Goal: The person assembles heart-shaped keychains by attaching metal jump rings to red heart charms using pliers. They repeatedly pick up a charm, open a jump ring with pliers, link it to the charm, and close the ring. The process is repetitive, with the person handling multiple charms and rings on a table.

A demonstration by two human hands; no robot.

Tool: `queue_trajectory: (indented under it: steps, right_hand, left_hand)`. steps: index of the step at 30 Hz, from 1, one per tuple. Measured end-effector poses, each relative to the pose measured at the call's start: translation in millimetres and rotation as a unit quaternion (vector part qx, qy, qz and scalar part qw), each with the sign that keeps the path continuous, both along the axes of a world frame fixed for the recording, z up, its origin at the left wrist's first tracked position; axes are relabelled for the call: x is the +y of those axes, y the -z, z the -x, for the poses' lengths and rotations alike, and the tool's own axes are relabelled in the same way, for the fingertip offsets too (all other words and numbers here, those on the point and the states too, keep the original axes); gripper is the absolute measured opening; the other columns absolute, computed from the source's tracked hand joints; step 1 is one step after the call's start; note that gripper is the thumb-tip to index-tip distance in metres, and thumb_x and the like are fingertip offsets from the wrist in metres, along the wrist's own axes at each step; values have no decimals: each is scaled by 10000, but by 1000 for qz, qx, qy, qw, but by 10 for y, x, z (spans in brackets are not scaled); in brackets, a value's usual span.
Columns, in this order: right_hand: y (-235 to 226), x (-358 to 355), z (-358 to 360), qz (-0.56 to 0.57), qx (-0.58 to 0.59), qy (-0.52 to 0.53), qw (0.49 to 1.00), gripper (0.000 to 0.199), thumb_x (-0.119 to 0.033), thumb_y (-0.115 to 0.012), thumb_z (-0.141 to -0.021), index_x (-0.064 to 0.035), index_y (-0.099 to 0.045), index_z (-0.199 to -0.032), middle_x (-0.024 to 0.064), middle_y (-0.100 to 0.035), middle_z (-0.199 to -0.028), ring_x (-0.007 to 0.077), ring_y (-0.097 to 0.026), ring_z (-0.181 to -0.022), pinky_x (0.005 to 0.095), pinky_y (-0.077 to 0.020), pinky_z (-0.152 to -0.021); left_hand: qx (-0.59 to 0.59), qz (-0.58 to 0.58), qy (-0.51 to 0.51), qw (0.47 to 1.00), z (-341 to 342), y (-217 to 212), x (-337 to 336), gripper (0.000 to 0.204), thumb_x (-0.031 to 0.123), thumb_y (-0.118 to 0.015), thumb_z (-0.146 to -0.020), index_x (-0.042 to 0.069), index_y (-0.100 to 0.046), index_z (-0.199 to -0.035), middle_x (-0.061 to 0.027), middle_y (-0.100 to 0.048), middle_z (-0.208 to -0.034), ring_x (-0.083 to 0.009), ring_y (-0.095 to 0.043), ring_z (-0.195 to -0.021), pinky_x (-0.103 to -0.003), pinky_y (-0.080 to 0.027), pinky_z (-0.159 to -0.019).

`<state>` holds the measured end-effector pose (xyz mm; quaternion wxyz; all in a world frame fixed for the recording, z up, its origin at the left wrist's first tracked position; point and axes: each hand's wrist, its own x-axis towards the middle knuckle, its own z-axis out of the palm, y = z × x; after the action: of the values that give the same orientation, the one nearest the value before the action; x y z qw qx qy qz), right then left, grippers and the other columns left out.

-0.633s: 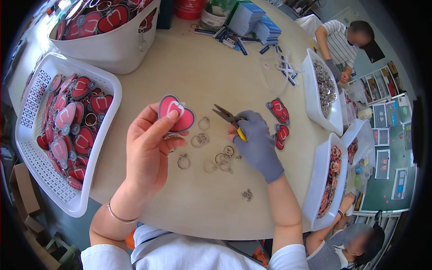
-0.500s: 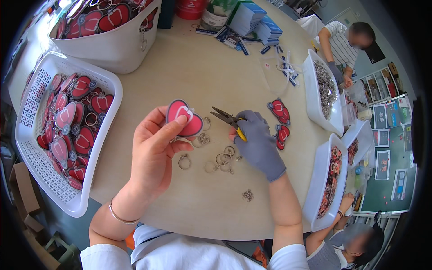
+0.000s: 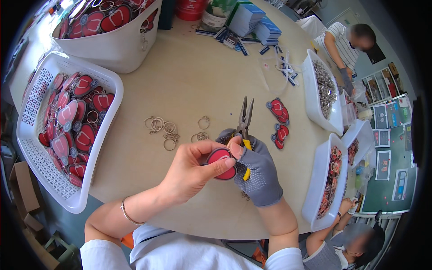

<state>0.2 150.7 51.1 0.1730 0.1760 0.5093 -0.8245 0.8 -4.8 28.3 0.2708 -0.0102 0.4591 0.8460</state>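
My bare left hand (image 3: 191,171) pinches a red heart-shaped tag (image 3: 220,163) by its edge, over the near middle of the round table (image 3: 193,76). My right hand (image 3: 256,173), in a grey dotted glove, grips needle-nose pliers (image 3: 245,121) with yellow handles, jaws pointing away from me. The right thumb touches the tag's top, so both hands meet at it. Several loose metal key rings (image 3: 168,130) lie on the table just beyond my hands.
A white basket (image 3: 33,175) of red tags sits at my left, a white tub (image 3: 112,49) of more behind it. Finished tags (image 3: 279,121) lie right of the pliers. White trays (image 3: 315,85) of rings and parts line the right edge, where other people work.
My left hand carried the red tag to the right and closer to me, against my gloved right hand. The pliers swung from sideways to pointing away from me.
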Motion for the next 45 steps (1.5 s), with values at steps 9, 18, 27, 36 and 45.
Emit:
queue_trajectory:
  steps: [9,18,27,36,45]
  right_hand:
    - [-71,59,-9,-246,209,-88,943,81,-87,-649,-844,-8,-634,-853,35,-560,-1041,61,-527,-730,210,-433,-670]
    - [42,51,-48,-92,123,-58,986,88,-97,-641,-855,-20,-606,-879,18,-566,-912,56,-489,-718,197,-394,-649]
    - [-143,65,-25,-216,148,-104,959,59,-71,-636,-849,-25,-610,-875,16,-571,-895,66,-508,-767,221,-417,-673]
    - [-412,295,34,-427,357,-278,783,86,-42,-655,-781,15,-595,-809,102,-560,-965,132,-548,-792,285,-444,-697]
    - [-345,256,-18,-217,139,-145,955,96,-90,-652,-787,-18,-589,-785,47,-568,-931,76,-497,-734,229,-400,-662]
  left_hand:
    - [81,73,-45,993,-19,-27,-57,202,158,-666,-884,-33,-654,-949,-21,-626,-813,-62,-568,-731,-214,-482,-659]
    - [138,119,-59,982,-37,-11,-13,179,125,-715,-829,-36,-660,-884,-37,-588,-824,-90,-575,-729,-222,-481,-648]
    - [212,150,-85,962,-29,10,-40,166,120,-716,-820,-29,-647,-848,-44,-587,-778,-95,-553,-695,-237,-457,-615]
    - [46,52,145,987,114,-51,-162,197,148,-731,-823,-25,-640,-838,-13,-617,-741,-59,-554,-713,-225,-470,-633]
    - [360,229,-108,898,-7,-30,-72,192,45,-780,-723,-14,-641,-840,-98,-690,-833,-153,-659,-703,-248,-531,-623]
